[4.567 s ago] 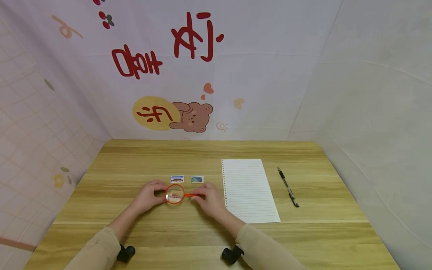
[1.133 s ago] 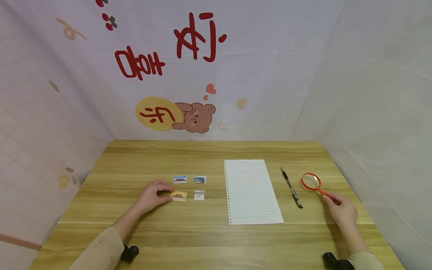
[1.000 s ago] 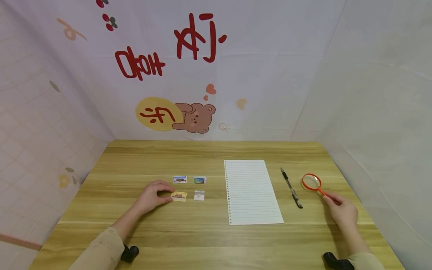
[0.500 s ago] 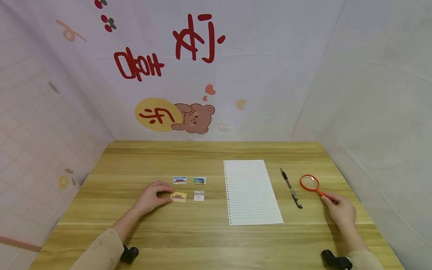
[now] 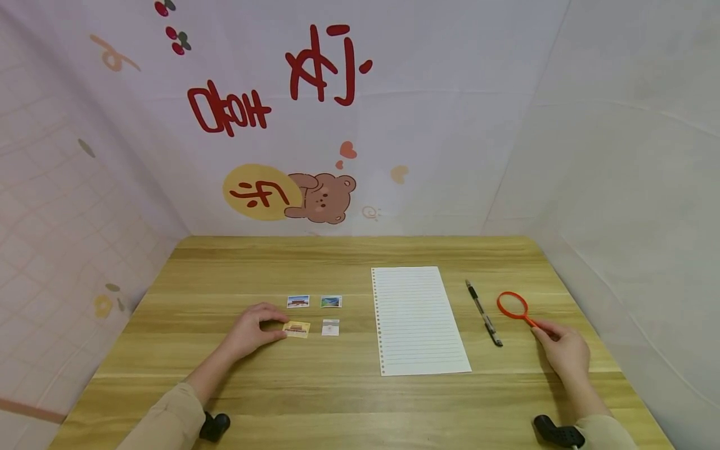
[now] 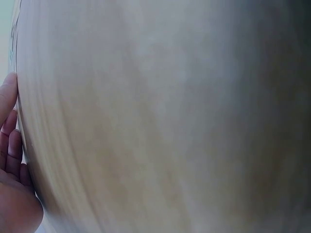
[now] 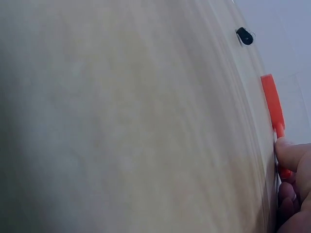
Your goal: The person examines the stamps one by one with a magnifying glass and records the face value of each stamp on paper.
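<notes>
In the head view my right hand [image 5: 565, 350] pinches the handle of an orange-red magnifying glass [image 5: 527, 319] between thumb and fingers, right of the pen. The right wrist view shows its ring [image 7: 273, 103] edge-on, close over the wooden surface. My left hand [image 5: 253, 331] rests on the table with thumb and forefinger spread, their tips at the left corners of a yellow stamp [image 5: 296, 329] printed with a building. Beside that stamp lies a pale grey-white one [image 5: 330, 327]. Behind them are a blue stamp with a red building [image 5: 298, 301] and a green-blue landscape stamp [image 5: 331, 301].
A sheet of lined paper [image 5: 420, 322] with punched holes lies mid-table. To its right is a black-capped clear pen [image 5: 484, 314], set at a slant. White printed cloth walls [image 5: 439, 125] stand behind and on both sides of the wooden table [image 5: 315, 400].
The magnifying glass was held over the yellow stamp at first; my right hand has carried it to the right, past the pen. Lately it shifted only slightly. My left hand stays by the yellow stamp.
</notes>
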